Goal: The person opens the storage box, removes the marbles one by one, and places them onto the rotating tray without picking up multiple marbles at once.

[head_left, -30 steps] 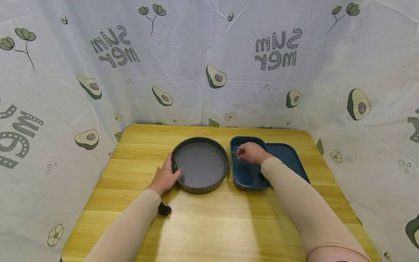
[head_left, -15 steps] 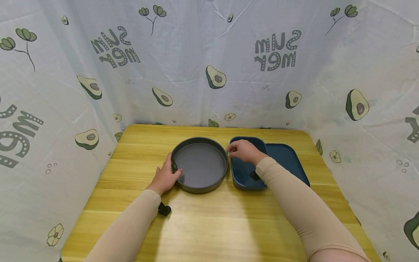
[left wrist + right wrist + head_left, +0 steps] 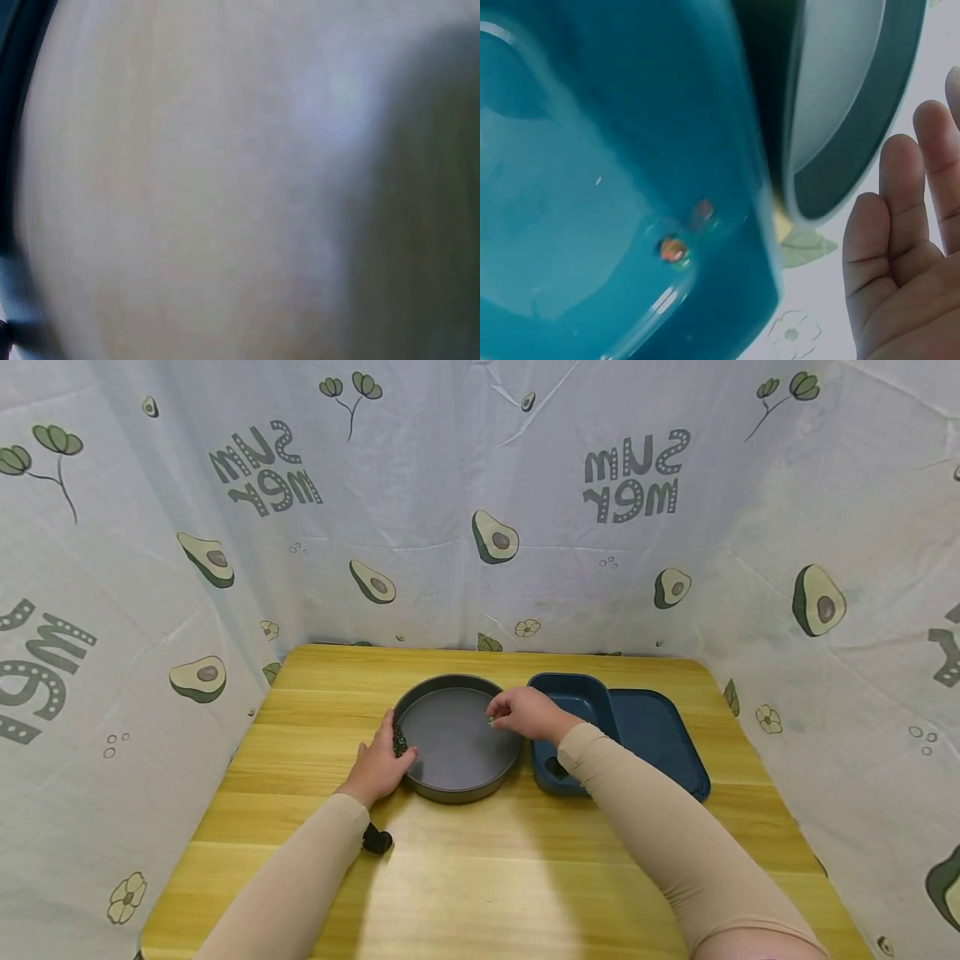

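My left hand [image 3: 378,764] rests against the left side of a round grey pan [image 3: 457,793], thumb and fingers spread along its rim. A patch of small dark green pieces [image 3: 400,741] shows inside the pan beside that hand. Above the pan's right side, my right hand [image 3: 525,714] pinches a tiny green piece [image 3: 491,721], too small to tell its kind. In the right wrist view, several fingers [image 3: 904,202] of that hand show, but the piece is hidden. To the right of the pan stands a deep blue tray [image 3: 577,680]; a small orange-and-green piece [image 3: 673,250] lies in it.
A flat blue tray or lid [image 3: 652,735] lies to the right of the deep tray. The wooden table [image 3: 480,885] backs onto a printed curtain [image 3: 420,485]. A dark wrist camera [image 3: 377,840] hangs under the left wrist. The left wrist view is mostly blurred tabletop [image 3: 187,180].
My right hand has moved left from over the deep blue tray to above the pan's right side, carrying the tiny piece. The left hand and the pan have stayed in place.
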A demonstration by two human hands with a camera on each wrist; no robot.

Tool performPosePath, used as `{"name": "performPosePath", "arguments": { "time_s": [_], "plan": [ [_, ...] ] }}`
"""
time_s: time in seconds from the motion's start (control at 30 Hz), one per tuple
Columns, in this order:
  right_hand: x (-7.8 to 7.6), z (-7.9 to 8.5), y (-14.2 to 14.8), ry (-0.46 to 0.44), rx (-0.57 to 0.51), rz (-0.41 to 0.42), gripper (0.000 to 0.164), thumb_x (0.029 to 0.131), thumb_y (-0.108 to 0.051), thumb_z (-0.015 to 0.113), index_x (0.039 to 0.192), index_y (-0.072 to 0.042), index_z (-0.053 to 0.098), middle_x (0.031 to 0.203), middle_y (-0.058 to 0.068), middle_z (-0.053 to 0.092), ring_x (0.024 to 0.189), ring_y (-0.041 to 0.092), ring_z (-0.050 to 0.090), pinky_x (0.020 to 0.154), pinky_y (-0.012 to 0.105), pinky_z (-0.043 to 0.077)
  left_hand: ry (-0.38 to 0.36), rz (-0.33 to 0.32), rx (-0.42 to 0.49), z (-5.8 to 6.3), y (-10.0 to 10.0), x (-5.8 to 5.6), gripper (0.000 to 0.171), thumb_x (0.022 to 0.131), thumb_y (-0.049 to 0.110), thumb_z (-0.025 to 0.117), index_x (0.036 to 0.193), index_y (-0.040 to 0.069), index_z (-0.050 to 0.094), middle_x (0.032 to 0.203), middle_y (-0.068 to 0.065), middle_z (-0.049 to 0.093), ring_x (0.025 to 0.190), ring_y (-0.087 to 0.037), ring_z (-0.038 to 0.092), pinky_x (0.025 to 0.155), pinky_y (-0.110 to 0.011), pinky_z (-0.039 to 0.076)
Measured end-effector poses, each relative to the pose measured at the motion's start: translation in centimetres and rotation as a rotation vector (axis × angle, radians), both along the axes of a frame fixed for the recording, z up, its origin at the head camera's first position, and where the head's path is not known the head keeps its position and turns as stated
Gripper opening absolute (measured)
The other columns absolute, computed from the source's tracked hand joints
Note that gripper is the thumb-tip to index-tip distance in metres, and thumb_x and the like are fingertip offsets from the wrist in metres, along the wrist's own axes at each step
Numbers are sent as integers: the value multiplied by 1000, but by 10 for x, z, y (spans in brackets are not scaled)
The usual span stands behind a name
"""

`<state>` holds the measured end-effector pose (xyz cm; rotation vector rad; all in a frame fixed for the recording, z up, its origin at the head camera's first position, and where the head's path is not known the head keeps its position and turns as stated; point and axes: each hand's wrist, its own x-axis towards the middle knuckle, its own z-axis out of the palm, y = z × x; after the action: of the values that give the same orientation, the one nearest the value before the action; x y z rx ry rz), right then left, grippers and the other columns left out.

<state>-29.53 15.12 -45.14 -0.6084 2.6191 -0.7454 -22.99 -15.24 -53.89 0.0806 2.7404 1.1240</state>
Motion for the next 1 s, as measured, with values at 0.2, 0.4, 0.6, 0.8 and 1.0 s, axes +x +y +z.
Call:
{"name": "performPosePath", "arguments": {
  "time_s": [0.2, 0.4, 0.6, 0.8, 1.0],
  "plan": [
    [2, 0, -14, 6, -20, 36, 18, 100, -17, 73, 117, -11, 78, 109, 2, 78, 99, 19, 71, 86, 36, 61, 3, 3, 0, 1, 1, 0, 95, 106, 42, 58, 171, 12, -4, 178, -15, 10, 161, -39, 25, 129, -71, -1],
    [3, -1, -21, 19, -7, 54, 15, 100, -17, 74, 114, -14, 78, 107, 1, 78, 96, 17, 71, 83, 34, 61, 0, -1, 5, 3, 1, 0, 94, 106, 42, 57, 171, 12, -5, 178, -16, 10, 162, -39, 23, 129, -71, -2],
    [2, -3, -23, 5, -8, 43, 17, 99, -17, 75, 115, -14, 79, 106, 0, 78, 94, 16, 70, 81, 33, 60, 2, -1, 7, 3, 1, 1, 94, 106, 42, 57, 171, 12, -5, 178, -16, 11, 161, -40, 23, 129, -71, -2],
    [2, -3, -25, -1, -14, 46, 15, 99, -16, 75, 113, -14, 79, 103, -1, 78, 92, 14, 70, 80, 32, 60, 0, 0, 10, 2, 0, 0, 95, 106, 42, 58, 171, 13, -5, 178, -16, 11, 161, -40, 23, 129, -71, -2],
    [3, 0, -25, -26, -16, 57, 20, 99, -18, 74, 117, -11, 78, 105, -1, 78, 93, 14, 70, 80, 32, 59, 7, 9, 2, -5, 0, -3, 95, 105, 45, 57, 171, 13, -4, 178, -15, 12, 161, -39, 25, 128, -72, -1]
  ]
}}
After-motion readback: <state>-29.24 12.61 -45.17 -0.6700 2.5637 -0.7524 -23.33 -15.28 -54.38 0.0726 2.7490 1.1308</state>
